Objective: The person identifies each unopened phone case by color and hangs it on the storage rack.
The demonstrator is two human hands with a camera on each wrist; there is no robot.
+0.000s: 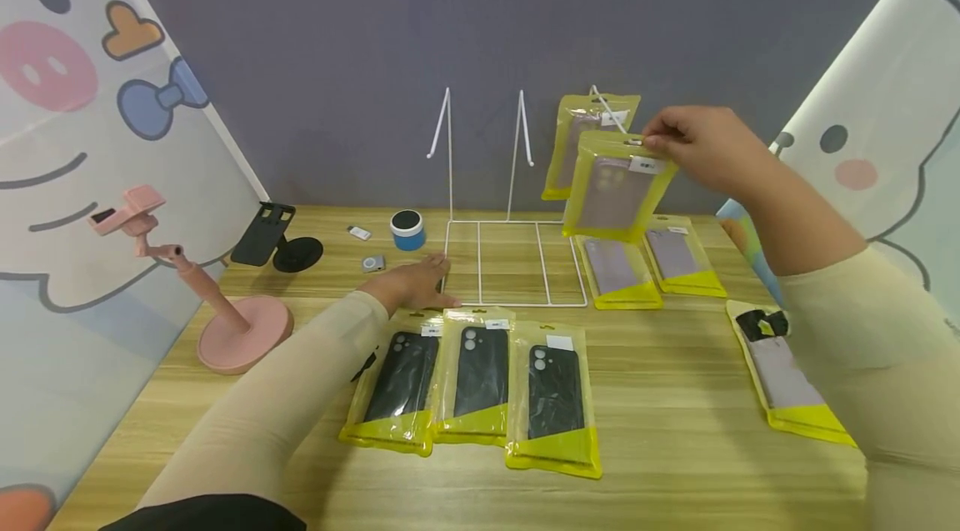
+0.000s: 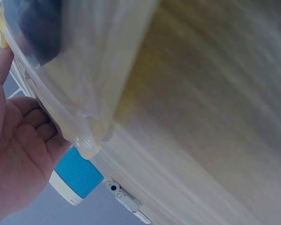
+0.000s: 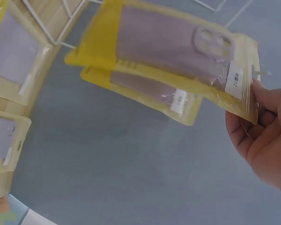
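Holding: right hand [image 1: 701, 143] pinches the top edge of a yellow-edged packet with a lilac phone case [image 1: 615, 189], lifted in the air by the rightmost hook of the white wire display rack [image 1: 480, 222].
Behind it: a second lilac case packet [image 1: 577, 118] hangs on that hook, partly covered by the held one; the right wrist view shows the two packets overlapping, the held one in front [image 3: 178, 42], the thumb and fingers [image 3: 257, 117] at its label corner.
Left hand: left hand [image 1: 412, 281] lies flat with straight fingers on the rack's base wire at its front left corner, gripping nothing; in the left wrist view the palm [image 2: 14, 150] is open beside the rack wire.
Near left hand: a blue round tin [image 1: 407, 229], a small silver square gadget [image 1: 372, 263] and a small white clip [image 1: 360, 232] lie just beyond it.
Front row: three black phone case packets [image 1: 480, 381] lie side by side on the wooden table [image 1: 675, 431], the leftmost partly under the left forearm.
Right of rack: two lilac case packets [image 1: 648, 264] lie flat, one more packet [image 1: 783, 373] nearer the right arm.
Far left: a pink phone stand [image 1: 217, 306] and a black phone stand [image 1: 273, 239].
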